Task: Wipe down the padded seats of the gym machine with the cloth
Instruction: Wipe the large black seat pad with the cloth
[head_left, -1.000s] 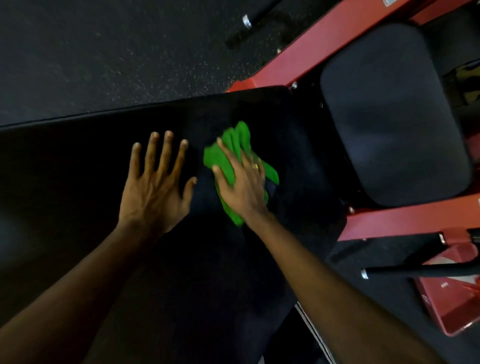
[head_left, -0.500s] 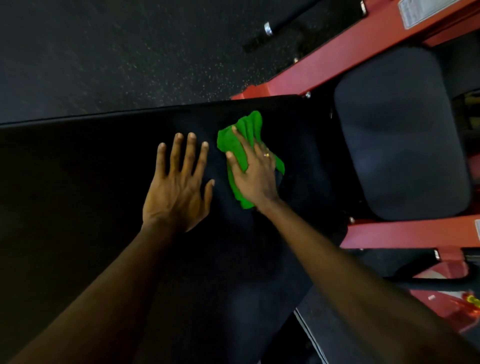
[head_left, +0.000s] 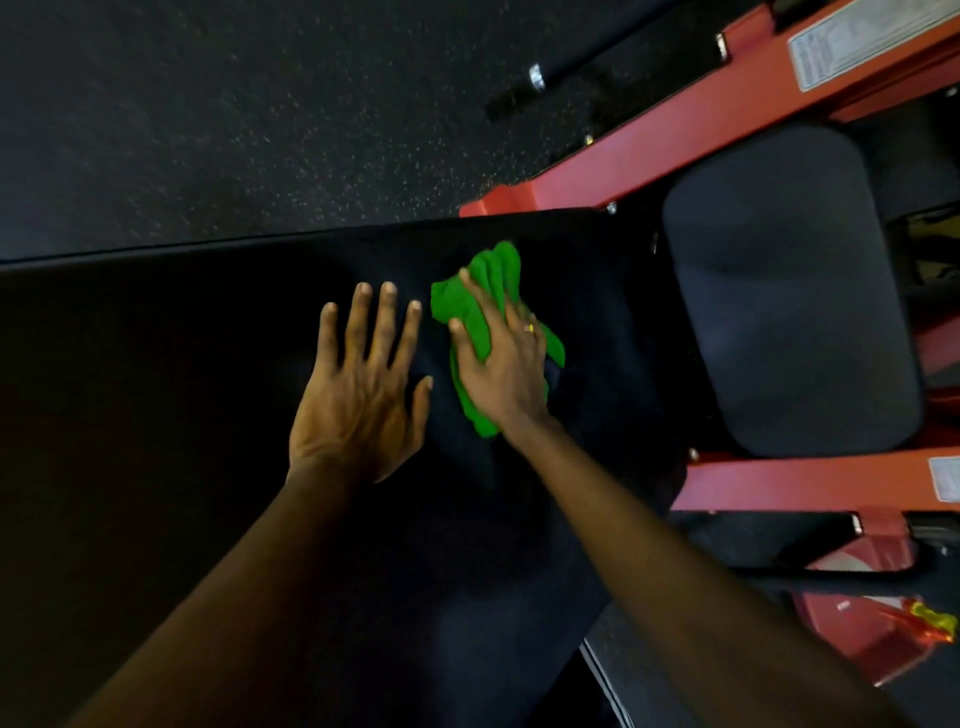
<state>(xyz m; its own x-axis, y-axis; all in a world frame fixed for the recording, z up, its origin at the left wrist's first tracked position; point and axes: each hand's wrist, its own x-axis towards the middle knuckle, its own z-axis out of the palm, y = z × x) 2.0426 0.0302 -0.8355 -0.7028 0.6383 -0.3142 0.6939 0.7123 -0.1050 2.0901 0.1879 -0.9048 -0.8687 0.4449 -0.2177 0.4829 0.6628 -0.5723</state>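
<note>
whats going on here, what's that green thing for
A person is wiping down a gym machine. Their right hand presses a green cloth flat against the large black pad, near its end by the red frame. The left hand rests flat on the same pad just beside the cloth, fingers spread. The smaller padded seat between the red rails is not being touched.

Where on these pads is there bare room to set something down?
Bare: the long black pad left of the left hand, and the smaller pad between the red frame rails. Crowded: the long pad's right end, where the right hand presses the green cloth.
</note>
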